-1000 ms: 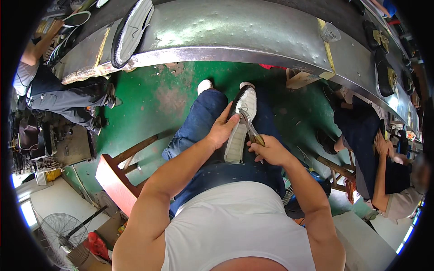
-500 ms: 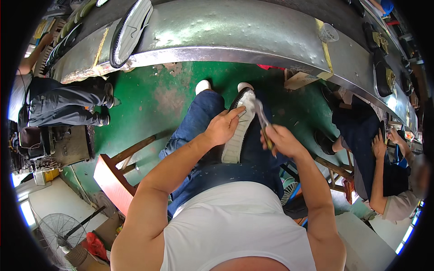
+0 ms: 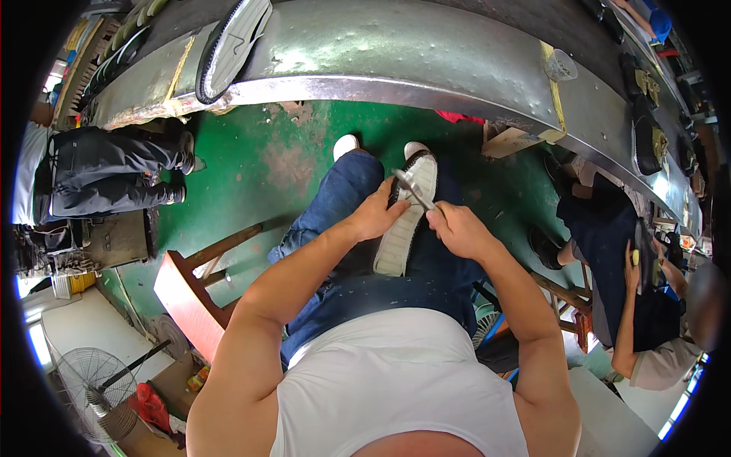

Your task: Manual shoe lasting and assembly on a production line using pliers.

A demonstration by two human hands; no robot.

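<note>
Shoe (image 3: 396,247), head view: pale ribbed underside up, dark rim, on the lap (image 3: 358,297)
Left hand (image 3: 375,214): part-closed on its left edge
Right hand (image 3: 461,228): closed round metal pincers (image 3: 417,193) over it
Bench (image 3: 396,46): edge well apart, green floor (image 3: 236,164) between

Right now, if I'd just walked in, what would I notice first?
Probably the pale shoe sole on the person's lap, with the left fingers on it and a metal tool in the right fingers. Next, the green floor ahead, then the shiny metal bench across the top, with another pale sole toward its left.
</note>
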